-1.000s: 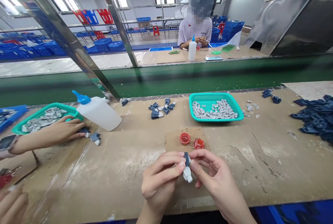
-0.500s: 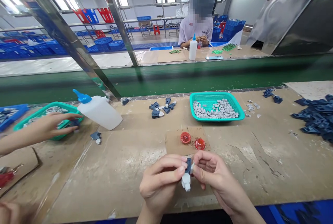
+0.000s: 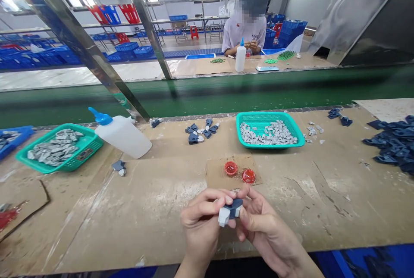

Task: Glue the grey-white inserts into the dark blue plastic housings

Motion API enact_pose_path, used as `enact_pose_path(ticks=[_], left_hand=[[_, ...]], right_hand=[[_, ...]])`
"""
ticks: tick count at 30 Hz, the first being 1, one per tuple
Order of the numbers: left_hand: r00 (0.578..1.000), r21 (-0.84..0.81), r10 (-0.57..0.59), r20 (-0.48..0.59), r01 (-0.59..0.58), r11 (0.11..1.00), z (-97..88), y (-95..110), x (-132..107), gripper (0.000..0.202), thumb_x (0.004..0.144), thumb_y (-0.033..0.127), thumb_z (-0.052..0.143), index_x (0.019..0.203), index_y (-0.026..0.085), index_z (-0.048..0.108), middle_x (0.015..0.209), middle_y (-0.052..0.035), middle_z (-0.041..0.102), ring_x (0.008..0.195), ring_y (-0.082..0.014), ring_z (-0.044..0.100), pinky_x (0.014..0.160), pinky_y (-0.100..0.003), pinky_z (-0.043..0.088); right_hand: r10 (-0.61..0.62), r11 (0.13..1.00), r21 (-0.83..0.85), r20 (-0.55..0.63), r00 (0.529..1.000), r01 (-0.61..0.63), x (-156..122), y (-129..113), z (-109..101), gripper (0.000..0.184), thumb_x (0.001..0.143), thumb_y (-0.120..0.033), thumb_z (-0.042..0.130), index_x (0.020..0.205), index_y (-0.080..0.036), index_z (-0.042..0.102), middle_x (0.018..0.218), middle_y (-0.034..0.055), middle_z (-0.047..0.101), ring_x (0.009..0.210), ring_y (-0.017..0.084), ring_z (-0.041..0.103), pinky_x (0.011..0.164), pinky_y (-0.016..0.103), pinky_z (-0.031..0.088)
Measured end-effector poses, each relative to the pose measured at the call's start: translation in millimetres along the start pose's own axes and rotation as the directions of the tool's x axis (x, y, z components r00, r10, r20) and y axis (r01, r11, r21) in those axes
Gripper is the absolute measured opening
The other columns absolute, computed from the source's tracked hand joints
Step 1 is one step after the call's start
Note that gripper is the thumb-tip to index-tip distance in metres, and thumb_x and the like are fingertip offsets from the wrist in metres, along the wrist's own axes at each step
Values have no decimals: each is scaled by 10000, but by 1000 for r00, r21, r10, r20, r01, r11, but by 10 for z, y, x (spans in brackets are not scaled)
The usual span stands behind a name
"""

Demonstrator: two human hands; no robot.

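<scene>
Right now the left hand (image 3: 202, 215) and the right hand (image 3: 263, 222) both pinch one blue-and-white piece (image 3: 235, 209) between thumb and fingers, in front of the green basket (image 3: 265, 117) beyond them. Nearer that basket are two red cups (image 3: 230, 169); well left of it leans a bottle (image 3: 124, 136); well right, a dark pile (image 3: 393, 144).

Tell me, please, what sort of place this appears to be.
Probably a factory assembly workshop, judging by the green conveyor-like strip, a basket of small grey parts and the heap of dark blue pieces.
</scene>
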State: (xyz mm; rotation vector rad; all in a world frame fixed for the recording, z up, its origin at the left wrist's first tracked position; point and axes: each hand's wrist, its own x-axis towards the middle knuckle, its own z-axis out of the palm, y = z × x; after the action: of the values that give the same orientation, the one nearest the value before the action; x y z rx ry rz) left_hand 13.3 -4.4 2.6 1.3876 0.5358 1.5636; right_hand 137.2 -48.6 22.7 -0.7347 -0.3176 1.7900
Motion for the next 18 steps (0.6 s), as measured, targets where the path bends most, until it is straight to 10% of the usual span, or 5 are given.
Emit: enact_pose_path(ticks=[7,12,18], left_hand=[[998,169,35,47,-42,985,-23,68,38,317,693,-17,721,845,260,759,832,-20,745,768,-197,724,666,-323,624],[928,42,-372,0,372,927,-83,46,-7,432,716,74,738,1107,255,710,1028,-94,742,683,-180,720,523,-236,602],[821,-210,-570,8,559,802,-19,71,-4,404,851,199,636,1253,236,613,1173,-107,676,1097,-223,630,916,-309,532]], right_hand=[[-96,993,-71,-30,995,94,-11,30,45,234,763,-262,769,892,-219,578,840,-16,629,673,101,575,542,208,514],[-208,966,-190,-184,961,173,58,103,55,254,718,-313,801,747,-192,580,841,20,680,710,134,620,577,223,511],[-390,811,-541,-214,896,223,25,70,77,277,811,-455,673,817,-188,745,819,80,721,758,206,654,582,274,546]])
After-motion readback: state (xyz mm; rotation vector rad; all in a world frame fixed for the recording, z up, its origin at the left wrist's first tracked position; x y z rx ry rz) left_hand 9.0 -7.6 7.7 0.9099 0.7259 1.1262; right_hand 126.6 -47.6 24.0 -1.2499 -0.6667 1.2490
